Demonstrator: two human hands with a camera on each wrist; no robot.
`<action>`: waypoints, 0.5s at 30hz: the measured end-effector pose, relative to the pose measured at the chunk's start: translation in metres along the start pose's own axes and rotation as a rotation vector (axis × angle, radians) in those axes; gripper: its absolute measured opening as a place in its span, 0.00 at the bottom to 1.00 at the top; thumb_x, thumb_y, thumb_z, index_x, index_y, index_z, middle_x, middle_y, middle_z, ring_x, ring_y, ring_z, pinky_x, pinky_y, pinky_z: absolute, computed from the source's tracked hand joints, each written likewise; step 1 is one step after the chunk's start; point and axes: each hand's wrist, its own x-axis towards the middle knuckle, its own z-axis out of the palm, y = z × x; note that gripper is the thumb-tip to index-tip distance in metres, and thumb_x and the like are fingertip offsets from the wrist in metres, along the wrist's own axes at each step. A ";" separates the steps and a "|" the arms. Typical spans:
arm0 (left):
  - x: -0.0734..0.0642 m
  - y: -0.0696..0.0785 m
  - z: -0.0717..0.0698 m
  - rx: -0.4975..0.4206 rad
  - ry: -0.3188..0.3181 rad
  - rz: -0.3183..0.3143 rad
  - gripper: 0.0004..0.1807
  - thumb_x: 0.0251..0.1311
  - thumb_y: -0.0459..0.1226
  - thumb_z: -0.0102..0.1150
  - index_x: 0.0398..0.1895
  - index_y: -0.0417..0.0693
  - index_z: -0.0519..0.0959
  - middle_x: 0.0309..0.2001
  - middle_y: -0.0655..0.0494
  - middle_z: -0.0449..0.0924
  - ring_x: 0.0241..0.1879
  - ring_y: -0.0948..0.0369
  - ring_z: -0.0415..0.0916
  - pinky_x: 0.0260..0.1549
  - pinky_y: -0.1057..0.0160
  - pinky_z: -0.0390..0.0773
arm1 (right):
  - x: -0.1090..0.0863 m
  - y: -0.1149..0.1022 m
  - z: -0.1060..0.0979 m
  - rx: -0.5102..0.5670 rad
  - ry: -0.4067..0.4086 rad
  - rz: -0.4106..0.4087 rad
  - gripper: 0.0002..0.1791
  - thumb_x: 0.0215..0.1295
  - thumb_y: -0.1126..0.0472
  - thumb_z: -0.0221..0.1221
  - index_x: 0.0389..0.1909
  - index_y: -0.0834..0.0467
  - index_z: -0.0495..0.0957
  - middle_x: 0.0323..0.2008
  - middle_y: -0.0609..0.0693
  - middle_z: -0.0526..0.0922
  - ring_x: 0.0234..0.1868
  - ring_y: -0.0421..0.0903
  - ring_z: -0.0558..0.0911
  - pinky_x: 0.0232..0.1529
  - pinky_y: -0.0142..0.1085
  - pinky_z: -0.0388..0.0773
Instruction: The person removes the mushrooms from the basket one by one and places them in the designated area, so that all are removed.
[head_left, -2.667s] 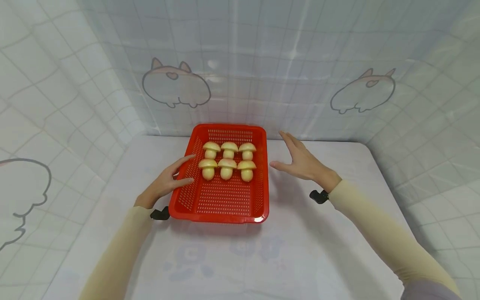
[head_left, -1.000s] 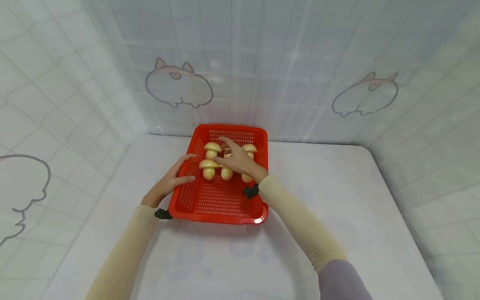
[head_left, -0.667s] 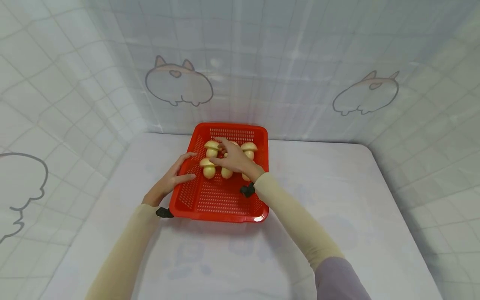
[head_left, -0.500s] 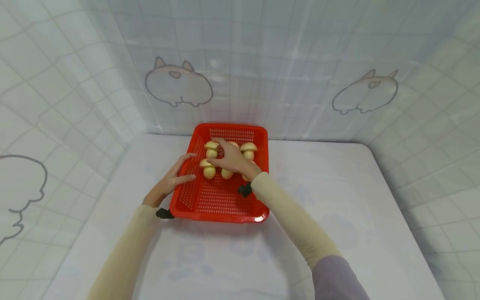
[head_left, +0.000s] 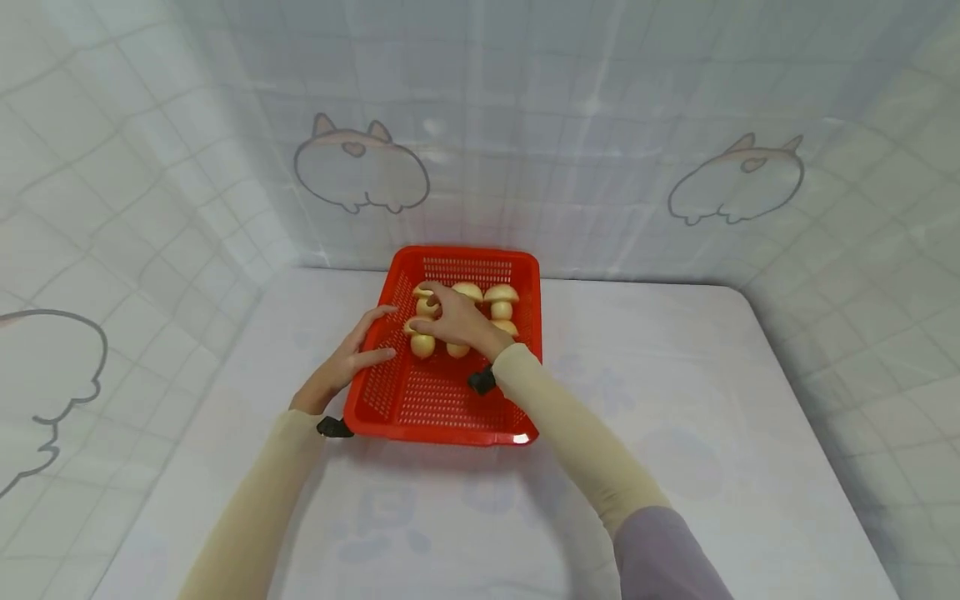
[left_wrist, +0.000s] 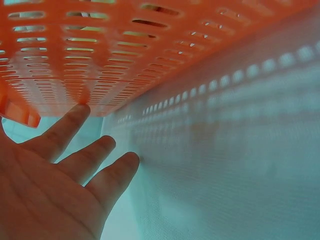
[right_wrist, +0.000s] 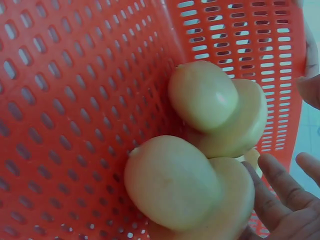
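A red perforated basket (head_left: 442,434) holds several pale yellow mushroom-shaped pieces in two rows. My left hand (head_left: 341,365) holds the basket's left rim, thumb and forefinger over the edge; the left wrist view shows other fingers (left_wrist: 85,162) under the basket's side. My right hand (head_left: 463,323) reaches over the mushrooms, fingertips by the back-left mushroom (head_left: 427,307) and thumb above the front-left mushroom (head_left: 422,346). In the right wrist view, its fingers (right_wrist: 285,187) lie spread behind two mushrooms' caps; whether they touch one is hidden. The back-right mushroom (head_left: 501,300) lies uncovered.
The basket stands on a white cloth-covered table (head_left: 645,392) near its back edge. A tiled-pattern curtain (head_left: 555,167) with animal drawings rises behind and at both sides. Black wrist cameras (head_left: 482,381) sit under both wrists.
My right hand came from beside the basket's right side into it, then crept left toward the back-left mushroom. My left hand stays on the rim. The mushrooms show no clear shift.
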 end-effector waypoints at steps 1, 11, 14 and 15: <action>0.001 0.000 0.001 0.000 0.000 -0.001 0.39 0.71 0.36 0.55 0.80 0.50 0.49 0.70 0.36 0.58 0.56 0.38 0.74 0.45 0.55 0.86 | 0.000 0.001 0.000 -0.009 0.002 0.005 0.41 0.67 0.44 0.66 0.77 0.52 0.62 0.64 0.56 0.78 0.59 0.49 0.80 0.58 0.43 0.81; 0.000 0.005 -0.001 0.007 -0.005 -0.003 0.39 0.71 0.36 0.54 0.80 0.49 0.48 0.71 0.37 0.58 0.57 0.37 0.73 0.45 0.55 0.86 | -0.001 -0.002 0.001 -0.183 -0.008 0.013 0.37 0.67 0.44 0.67 0.72 0.53 0.69 0.56 0.50 0.81 0.49 0.45 0.81 0.53 0.38 0.81; -0.002 0.006 -0.001 0.016 0.006 -0.004 0.39 0.70 0.35 0.54 0.79 0.48 0.49 0.71 0.38 0.57 0.58 0.37 0.72 0.46 0.55 0.86 | 0.001 -0.003 0.003 -0.206 -0.012 0.002 0.35 0.67 0.45 0.67 0.71 0.53 0.71 0.57 0.50 0.82 0.53 0.45 0.81 0.55 0.38 0.81; -0.003 0.005 -0.001 0.019 0.011 -0.001 0.39 0.70 0.35 0.54 0.79 0.48 0.49 0.72 0.38 0.56 0.58 0.37 0.72 0.46 0.55 0.86 | 0.001 -0.003 0.004 -0.209 -0.014 -0.001 0.35 0.67 0.45 0.67 0.71 0.53 0.71 0.57 0.50 0.82 0.54 0.46 0.81 0.56 0.38 0.81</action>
